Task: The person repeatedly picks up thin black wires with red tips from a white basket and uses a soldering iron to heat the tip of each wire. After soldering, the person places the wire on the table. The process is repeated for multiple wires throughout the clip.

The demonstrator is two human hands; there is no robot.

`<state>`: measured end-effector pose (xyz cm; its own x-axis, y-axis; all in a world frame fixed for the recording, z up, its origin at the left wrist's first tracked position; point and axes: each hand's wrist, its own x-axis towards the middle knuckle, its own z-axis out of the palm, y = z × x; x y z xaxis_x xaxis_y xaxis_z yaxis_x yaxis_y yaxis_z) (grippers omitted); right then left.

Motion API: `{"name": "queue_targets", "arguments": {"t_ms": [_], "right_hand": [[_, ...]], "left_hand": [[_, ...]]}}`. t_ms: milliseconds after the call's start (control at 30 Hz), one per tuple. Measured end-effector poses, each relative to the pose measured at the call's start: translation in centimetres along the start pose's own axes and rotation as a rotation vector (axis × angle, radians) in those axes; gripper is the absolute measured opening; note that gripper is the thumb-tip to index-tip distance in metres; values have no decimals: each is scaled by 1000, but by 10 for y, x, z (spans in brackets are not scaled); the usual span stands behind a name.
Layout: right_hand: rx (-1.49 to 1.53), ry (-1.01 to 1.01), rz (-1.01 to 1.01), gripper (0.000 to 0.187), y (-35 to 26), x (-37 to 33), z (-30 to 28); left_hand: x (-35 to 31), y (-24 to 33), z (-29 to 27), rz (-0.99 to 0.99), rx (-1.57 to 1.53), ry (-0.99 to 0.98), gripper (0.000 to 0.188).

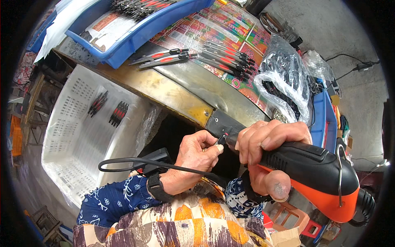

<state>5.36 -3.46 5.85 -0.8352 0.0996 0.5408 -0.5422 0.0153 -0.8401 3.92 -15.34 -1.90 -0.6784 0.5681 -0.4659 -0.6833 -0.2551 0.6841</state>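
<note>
My right hand [269, 150] is wrapped round an orange and black corded power tool [314, 175], probably an electric screwdriver, its front end pointing left toward my left hand. Thumb and fingertips of my left hand [197, 154] pinch a small black part [222, 139] at the table's near edge, close to the tool's nose. The hand hides most of that part, and whether the tool touches it I cannot tell. A black cable [164, 164] loops past my left wrist. Beyond, slim grey, red and black pieces [226, 57] lie in a row, with a few more [164, 57] to their left.
At the left, a white perforated crate [74, 123] holds two small bundles of red-black pieces. A blue tray [119, 57] with many more is at the far left of the table. Right of the row lies a clear bag [284, 70] of black parts, beside a blue bin [323, 119].
</note>
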Motion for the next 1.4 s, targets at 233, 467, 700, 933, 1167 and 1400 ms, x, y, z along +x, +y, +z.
{"name": "queue_targets", "arguments": {"t_ms": [233, 467, 700, 933, 1167, 1400], "right_hand": [[6, 57, 76, 66, -3, -1, 3], [-26, 38, 147, 65, -8, -7, 0], [-20, 231, 7, 70, -16, -19, 8], [271, 150, -206, 53, -24, -26, -16], [301, 122, -154, 50, -22, -31, -26], [280, 40, -123, 51, -21, -31, -39]], "left_hand": [[0, 0, -1, 18, 43, -13, 5], [1, -1, -4, 47, 111, -44, 4], [-4, 3, -7, 149, 289, -38, 15], [4, 48, -28, 805, 924, 126, 16], [48, 96, -48, 1178, 1416, 426, 18], [75, 102, -54, 1283, 1682, 487, 19]]}}
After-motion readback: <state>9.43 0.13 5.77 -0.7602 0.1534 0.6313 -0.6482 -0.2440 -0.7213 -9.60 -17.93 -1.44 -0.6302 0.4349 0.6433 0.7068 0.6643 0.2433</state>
